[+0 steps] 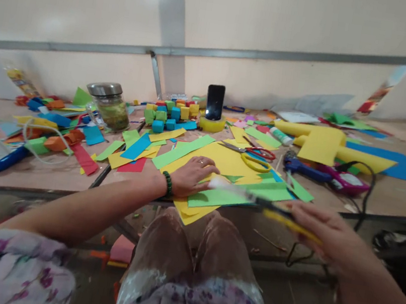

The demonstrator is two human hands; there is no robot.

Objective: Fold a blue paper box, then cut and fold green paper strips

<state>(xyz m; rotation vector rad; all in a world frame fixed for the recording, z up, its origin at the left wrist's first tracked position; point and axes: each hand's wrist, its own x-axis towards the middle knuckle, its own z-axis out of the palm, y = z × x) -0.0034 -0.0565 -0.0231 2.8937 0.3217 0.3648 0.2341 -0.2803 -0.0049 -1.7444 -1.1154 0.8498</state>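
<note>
My left hand, with a ring and a dark green beaded bracelet, lies flat on yellow paper. Its fingertips touch the left end of a long green paper strip near the table's front edge. My right hand is closed around a slim yellow-and-black tool with a pale front end. Motion blurs this tool, so its exact kind is unclear; its tip reaches over the green strip toward my left fingers. Scissors with yellow handles and scissors with red handles lie on the paper just beyond.
Behind the paper stand a phone on a yellow tape roll, folded paper cubes and a lidded glass mug. To the right lie a blue glue gun, a magenta device with a black cord, and yellow paper rolls.
</note>
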